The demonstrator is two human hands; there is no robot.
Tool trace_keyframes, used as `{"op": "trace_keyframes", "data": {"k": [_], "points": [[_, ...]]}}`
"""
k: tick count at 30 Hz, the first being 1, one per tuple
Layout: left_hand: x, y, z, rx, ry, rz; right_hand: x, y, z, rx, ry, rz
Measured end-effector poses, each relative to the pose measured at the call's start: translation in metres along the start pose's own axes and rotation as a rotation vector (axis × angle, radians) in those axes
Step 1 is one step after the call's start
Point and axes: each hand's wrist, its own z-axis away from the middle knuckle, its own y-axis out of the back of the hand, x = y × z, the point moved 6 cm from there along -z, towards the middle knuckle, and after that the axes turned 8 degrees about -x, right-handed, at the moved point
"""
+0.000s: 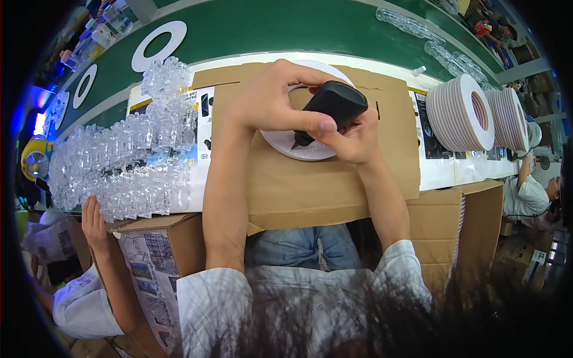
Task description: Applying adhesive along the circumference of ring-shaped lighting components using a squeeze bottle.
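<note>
Both my hands are closed around a black bottle-shaped dispenser [337, 102], held tilted with its wide end up and its pointed tip down to the left. My left hand [271, 98] grips it from the left, thumb along its near side. From the right, my right hand [360, 140] wraps its lower part, and some fingers are hidden behind it. Under the tip lies a flat white ring [295, 153], partly covered by my hands. Whether the tip touches the ring I cannot tell. The ring rests on a brown cardboard sheet [310, 194].
Many clear plastic pieces [122, 149] stand packed at the left, where another person's hand [94, 224] touches the near edge. Stacks of white rings [444, 116] lie at right. Loose white rings [140, 56] are on the green surface. Cardboard boxes [433, 238] flank my lap.
</note>
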Motion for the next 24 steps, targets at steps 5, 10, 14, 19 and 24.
{"op": "trace_keyframes", "data": {"k": [5,10,14,19,24], "points": [[0.008,-0.003,-0.002,0.084,-0.058,-0.048,-0.001,0.002,-0.001,-0.021,0.049,0.033],[0.013,-0.004,-0.004,0.106,-0.105,-0.120,-0.003,0.003,0.000,0.018,0.073,0.032],[0.024,-0.013,-0.007,0.053,-0.079,-0.157,-0.003,0.010,0.003,0.038,0.032,0.078],[0.018,-0.024,-0.011,0.092,0.122,-0.161,-0.005,0.019,0.006,0.084,0.090,0.096],[0.019,-0.024,-0.009,0.090,0.068,-0.154,-0.011,0.016,0.004,0.043,0.116,0.121]]}}
